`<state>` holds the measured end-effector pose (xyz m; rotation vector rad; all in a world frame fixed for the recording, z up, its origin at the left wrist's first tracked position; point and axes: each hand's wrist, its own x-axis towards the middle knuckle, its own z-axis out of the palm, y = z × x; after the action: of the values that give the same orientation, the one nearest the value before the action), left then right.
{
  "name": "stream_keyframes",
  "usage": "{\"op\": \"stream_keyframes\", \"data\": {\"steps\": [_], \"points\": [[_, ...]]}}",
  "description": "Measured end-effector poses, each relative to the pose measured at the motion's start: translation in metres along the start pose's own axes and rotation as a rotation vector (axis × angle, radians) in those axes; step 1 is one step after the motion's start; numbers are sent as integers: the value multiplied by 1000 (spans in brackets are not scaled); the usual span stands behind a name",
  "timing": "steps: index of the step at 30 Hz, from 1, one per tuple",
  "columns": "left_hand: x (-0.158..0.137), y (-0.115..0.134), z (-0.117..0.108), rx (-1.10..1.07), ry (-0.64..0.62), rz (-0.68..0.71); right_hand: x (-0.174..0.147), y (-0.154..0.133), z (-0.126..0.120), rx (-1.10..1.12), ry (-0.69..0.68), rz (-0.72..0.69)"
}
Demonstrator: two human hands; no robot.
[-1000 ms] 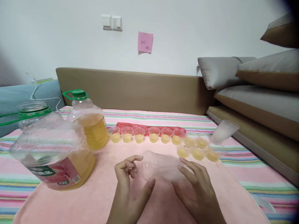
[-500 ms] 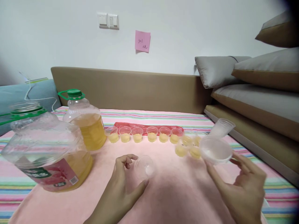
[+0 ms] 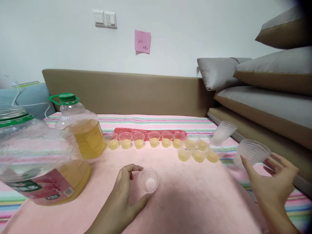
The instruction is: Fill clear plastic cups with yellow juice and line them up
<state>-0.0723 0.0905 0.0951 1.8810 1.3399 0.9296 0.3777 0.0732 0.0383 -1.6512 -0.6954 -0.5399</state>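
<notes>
Left hand (image 3: 124, 191) pinches 1 empty clear cup (image 3: 148, 181) between thumb and fingers, holding it just above or on the pink towel (image 3: 170, 201) near its front-middle; contact w/ the towel can't be told. Cup's mouth tips toward the camera, long axis leaning up and back.

Right hand (image 3: 273, 182) grips the stack of clear cups (image 3: 252, 152) at the towel's right edge, fingers wrapped round its wall, mouth up and tilted left.

The 2 sit well apart; single cup lies left of the stack. Filled cups (image 3: 146, 140) line the far edge, w/ a cluster between. 2 oil jugs (image 3: 80, 130) stand at the left edge.
</notes>
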Motion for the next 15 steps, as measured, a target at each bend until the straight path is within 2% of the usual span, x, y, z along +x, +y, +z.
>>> {"op": "stream_keyframes", "data": {"steps": [4,9,15], "points": [[0,3,3,1,12,-3,6,17,8,-25,-37,119],[1,0,3,24,-2,-29,6,32,13,-33,-94,105],[3,-9,4,58,-21,5,4,46,17,-53,-131,130]]}}
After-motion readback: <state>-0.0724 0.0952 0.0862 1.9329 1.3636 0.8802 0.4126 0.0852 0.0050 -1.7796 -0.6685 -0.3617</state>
